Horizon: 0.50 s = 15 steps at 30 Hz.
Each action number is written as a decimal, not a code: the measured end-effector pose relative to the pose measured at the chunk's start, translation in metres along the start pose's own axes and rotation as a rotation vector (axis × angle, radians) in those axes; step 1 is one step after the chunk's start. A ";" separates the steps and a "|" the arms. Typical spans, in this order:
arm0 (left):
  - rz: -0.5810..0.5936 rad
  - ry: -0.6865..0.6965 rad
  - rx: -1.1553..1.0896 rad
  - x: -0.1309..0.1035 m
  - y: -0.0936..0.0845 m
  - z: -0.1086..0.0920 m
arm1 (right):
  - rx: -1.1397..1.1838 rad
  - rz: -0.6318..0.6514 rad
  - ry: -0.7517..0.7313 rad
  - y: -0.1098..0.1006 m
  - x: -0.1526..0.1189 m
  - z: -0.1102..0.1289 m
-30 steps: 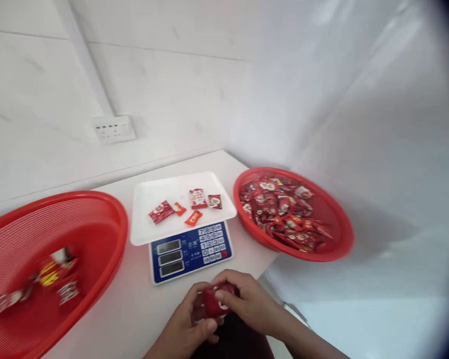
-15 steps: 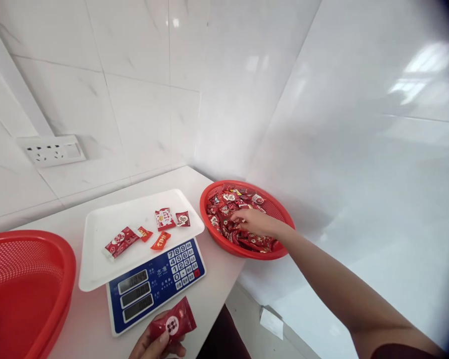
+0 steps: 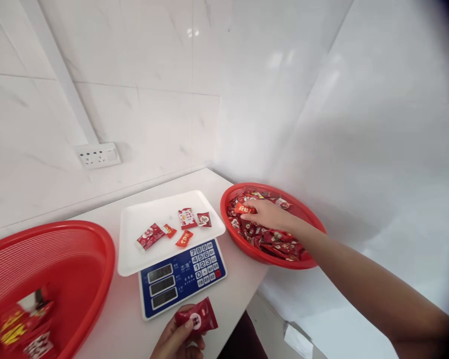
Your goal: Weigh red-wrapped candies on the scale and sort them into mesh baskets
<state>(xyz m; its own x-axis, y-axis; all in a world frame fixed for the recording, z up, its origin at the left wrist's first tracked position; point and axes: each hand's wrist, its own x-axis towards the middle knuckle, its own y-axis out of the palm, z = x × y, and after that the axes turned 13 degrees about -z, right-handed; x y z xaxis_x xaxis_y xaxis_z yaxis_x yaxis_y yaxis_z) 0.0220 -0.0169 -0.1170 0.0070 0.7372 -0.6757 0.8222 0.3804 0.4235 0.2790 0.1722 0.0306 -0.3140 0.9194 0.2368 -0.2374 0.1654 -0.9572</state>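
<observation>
My left hand (image 3: pixel 181 334) is closed around a dark red wrapped candy (image 3: pixel 201 316) with a pale round emblem, low in front of the scale (image 3: pixel 183 279). Over the right red basket (image 3: pixel 230 194), my right hand (image 3: pixel 265 214) pinches a small orange-red wrapped candy (image 3: pixel 244 208). Many red packets (image 3: pixel 280 244) fill that basket beneath it. On the scale's white tray (image 3: pixel 134 217) lie several pieces: a long red packet (image 3: pixel 150 236), two small orange candies (image 3: pixel 184 238), a white-and-red packet (image 3: pixel 187 218) and a dark red square one (image 3: pixel 204 219).
At the left stands another red basket (image 3: pixel 107 259) with several packets (image 3: pixel 26 324) in its bottom. A wall socket (image 3: pixel 98 155) sits above the white table (image 3: pixel 205 179). Walls close off the back and right. A white object (image 3: pixel 298 341) lies on the floor.
My right hand has come up from among the packets with an orange-red candy between its fingers. My view has swung left, showing more of the left basket. The left hand keeps its candy.
</observation>
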 end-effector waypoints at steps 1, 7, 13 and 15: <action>0.014 0.019 -0.006 -0.001 0.001 -0.001 | 0.076 -0.013 -0.027 0.002 0.004 0.012; 0.028 0.080 -0.018 -0.008 0.001 -0.003 | 0.296 -0.029 -0.049 0.018 0.019 0.065; 0.057 0.086 0.004 -0.016 0.002 -0.006 | 0.153 0.072 -0.121 0.032 0.019 0.068; 0.069 0.089 0.006 -0.018 0.002 -0.007 | 0.143 0.114 -0.137 0.038 0.019 0.074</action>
<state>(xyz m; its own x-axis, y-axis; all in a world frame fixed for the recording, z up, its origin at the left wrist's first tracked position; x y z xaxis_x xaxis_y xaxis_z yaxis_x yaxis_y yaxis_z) 0.0199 -0.0252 -0.1002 0.0137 0.8081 -0.5890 0.8250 0.3237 0.4633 0.1956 0.1699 0.0107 -0.4660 0.8705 0.1581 -0.3179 0.0020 -0.9481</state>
